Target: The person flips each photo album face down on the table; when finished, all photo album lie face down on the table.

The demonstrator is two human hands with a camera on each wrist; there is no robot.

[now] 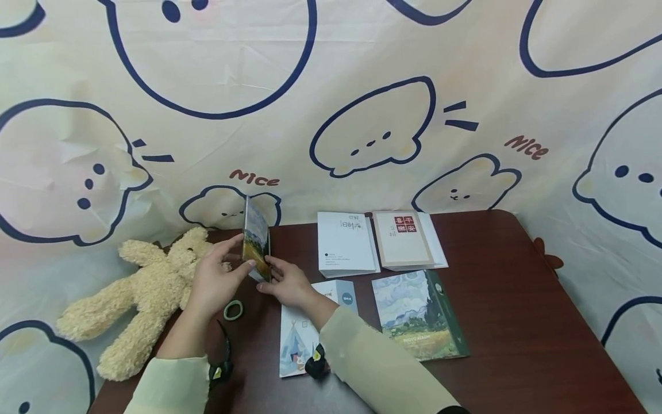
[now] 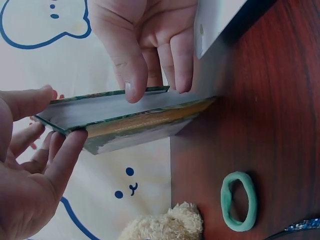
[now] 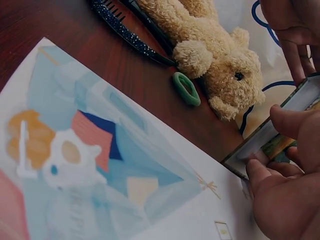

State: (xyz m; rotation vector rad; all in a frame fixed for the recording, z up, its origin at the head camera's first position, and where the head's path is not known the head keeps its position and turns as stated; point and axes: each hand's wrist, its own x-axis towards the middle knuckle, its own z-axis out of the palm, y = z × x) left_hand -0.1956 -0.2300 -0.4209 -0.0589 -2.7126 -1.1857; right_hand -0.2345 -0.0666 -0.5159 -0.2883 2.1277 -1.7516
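Both hands hold up a hardcover photo album [image 1: 256, 230] with a painted landscape on its cover, upright above the back left of the table. My left hand [image 1: 218, 280] grips it from the left, its thumb and fingers round one end in the left wrist view. On the other side, my right hand [image 1: 291, 283] pinches the lower edge between thumb and fingers. White page edges [image 2: 110, 111] show between the green-rimmed covers. Below the right forearm lies a white album with a tent picture [image 1: 297, 333], partly covered. A plush bear [image 1: 150, 287] lies left of the left hand.
A green hair tie [image 1: 233, 310] and a dark glittery comb [image 3: 132, 37] lie near the bear. At the back stand a white album [image 1: 345, 244] and a beige one [image 1: 403, 241] with red print. A larger landscape photo album [image 1: 414, 316] lies before them.
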